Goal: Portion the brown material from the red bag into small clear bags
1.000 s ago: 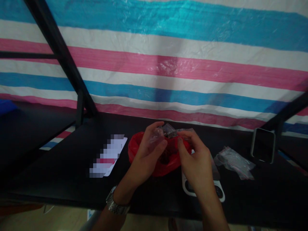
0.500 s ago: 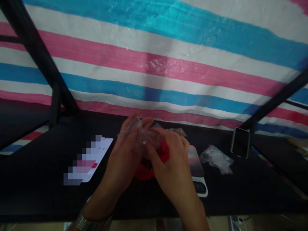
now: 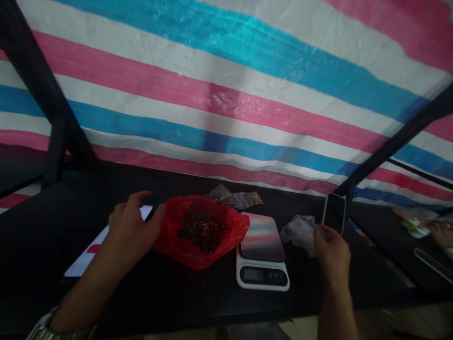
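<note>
A red plastic bag stands open on the black table, with a heap of small brown dried pieces inside. My left hand is at the bag's left edge, fingers apart and empty; whether its thumb touches the bag I cannot tell. My right hand is closed at the right end of a bunch of transparent plastic bags, pinching them. Between the red bag and this bunch sits a white kitchen scale with nothing on its plate. Small filled zip bags lie behind the red bag.
A lit phone lies under my left forearm. Another phone leans near the right black post. Striped sheeting hangs behind the table. At far right, another person's hand is near some packaging.
My hands have parted from the crumpled transparent bag they held over the red bag. The left moved left, the right moved right to the bunch of bags. The view has shifted slightly right.
</note>
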Available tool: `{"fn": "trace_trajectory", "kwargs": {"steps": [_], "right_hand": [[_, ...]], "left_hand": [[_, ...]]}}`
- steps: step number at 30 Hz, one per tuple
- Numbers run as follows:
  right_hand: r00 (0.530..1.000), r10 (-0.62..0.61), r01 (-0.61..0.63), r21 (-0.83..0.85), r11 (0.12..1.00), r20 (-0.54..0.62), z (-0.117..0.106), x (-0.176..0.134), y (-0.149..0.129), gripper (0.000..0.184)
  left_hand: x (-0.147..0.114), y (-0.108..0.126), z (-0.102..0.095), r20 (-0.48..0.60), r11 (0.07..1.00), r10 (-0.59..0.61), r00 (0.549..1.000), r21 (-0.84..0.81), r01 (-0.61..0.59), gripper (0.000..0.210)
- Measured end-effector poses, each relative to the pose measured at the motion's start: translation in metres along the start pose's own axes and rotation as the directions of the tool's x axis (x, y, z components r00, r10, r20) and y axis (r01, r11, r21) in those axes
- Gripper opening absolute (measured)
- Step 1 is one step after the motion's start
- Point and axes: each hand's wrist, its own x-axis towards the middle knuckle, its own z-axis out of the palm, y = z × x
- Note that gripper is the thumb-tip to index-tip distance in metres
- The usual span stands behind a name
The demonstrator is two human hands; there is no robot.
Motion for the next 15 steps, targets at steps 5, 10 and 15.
{"fn": "trace_trajectory", "kwargs": {"steps": [5,10,15], "right_hand": [[0.998,-0.043,0.047,-0.087,0.995,0.047,0.028,-0.003,0.029,0.041],[0.991,-0.101,0.108,-0.074,0.991,0.089,0.037,-0.003,0.033,0.032],[0.994,-0.108,0.109,-0.078,0.991,0.025,0.032,-0.008,0.020,0.039]], "left_hand": [[-0.007,0.004,0.000,0.165,0.998,0.003,0.986,-0.066,0.009,0.035],[-0.017,0.035,-0.012,0.095,0.973,0.055,0.994,-0.227,-0.032,0.026],[-0.019,0.033,-0.018,0.252,0.997,0.051,0.967,-0.071,-0.034,0.049]]}}
